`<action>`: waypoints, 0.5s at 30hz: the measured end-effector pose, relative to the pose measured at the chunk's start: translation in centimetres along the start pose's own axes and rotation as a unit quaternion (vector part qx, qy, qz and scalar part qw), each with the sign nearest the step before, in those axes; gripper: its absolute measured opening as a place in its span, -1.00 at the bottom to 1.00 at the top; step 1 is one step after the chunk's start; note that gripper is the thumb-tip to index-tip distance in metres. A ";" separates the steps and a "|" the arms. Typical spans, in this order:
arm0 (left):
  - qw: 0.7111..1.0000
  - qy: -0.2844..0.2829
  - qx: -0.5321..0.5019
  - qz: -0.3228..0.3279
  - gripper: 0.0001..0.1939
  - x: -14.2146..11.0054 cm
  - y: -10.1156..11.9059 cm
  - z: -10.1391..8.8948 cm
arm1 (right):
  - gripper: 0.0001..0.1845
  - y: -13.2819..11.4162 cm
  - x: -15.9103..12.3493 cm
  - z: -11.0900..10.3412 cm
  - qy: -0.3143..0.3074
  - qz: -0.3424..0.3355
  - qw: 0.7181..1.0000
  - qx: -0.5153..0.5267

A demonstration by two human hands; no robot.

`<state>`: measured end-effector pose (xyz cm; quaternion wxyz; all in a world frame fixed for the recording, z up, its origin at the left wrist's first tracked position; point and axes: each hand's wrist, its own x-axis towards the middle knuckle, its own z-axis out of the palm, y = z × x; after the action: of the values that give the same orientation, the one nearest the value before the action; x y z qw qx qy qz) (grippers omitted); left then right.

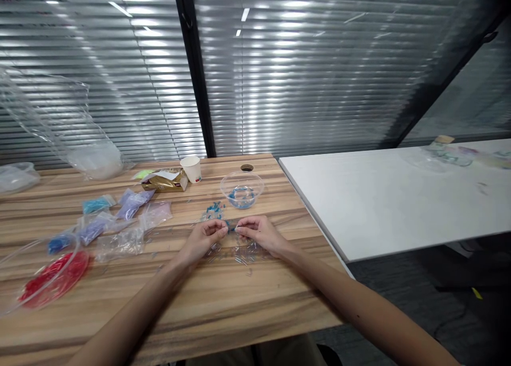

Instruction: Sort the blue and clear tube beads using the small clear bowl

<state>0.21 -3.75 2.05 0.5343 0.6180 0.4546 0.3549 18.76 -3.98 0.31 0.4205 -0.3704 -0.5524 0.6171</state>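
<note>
My left hand [208,237] and my right hand [263,234] face each other low over the wooden table, thumb and fingers pinched. Between the fingertips shows a small dark blue piece [231,229], too small to make out its exact shape; both hands seem to grip it. Just beyond them lies a loose pile of small blue pieces [214,210]. Clear short tube-like pieces [244,255] are scattered under and in front of my hands. A clear round plastic bowl [242,180] stands behind, with more blue pieces in its bottom.
Bags of blue and purple pieces [134,203] lie left on the wooden table [223,312], near a red round container [56,281]. A paper cup [191,170] and gold box [165,180] stand behind. A white table [379,201] adjoins at right; blinds rise behind.
</note>
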 end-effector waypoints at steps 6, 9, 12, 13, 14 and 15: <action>1.000 -0.006 0.017 0.016 -0.57 0.1 -0.1 -0.1 | -0.60 0.1 0.0 0.0 0.001 0.006 1.000 0.005; 1.000 -0.009 0.015 0.020 -0.57 0.2 -0.2 0.0 | -0.60 0.1 0.0 0.0 0.001 0.004 1.000 0.005; 1.000 -0.005 0.018 0.019 -0.55 0.2 -0.3 0.0 | -0.60 0.0 0.0 0.1 -0.001 -0.006 1.000 0.000; 1.000 -0.005 0.020 0.018 -0.55 0.2 -0.3 0.1 | -0.60 -0.1 0.0 0.1 0.000 -0.008 1.000 -0.001; 1.000 -0.005 0.021 0.018 -0.55 0.2 -0.3 0.1 | -0.60 -0.1 0.0 0.1 0.002 -0.009 1.000 -0.001; 1.000 -0.005 0.023 0.019 -0.55 0.1 -0.3 0.1 | -0.60 -0.1 0.0 0.1 0.003 -0.009 1.000 -0.001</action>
<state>0.29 -3.64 1.73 0.5158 0.6403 0.4480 0.3511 18.70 -4.01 0.37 0.4274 -0.3675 -0.5555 0.6113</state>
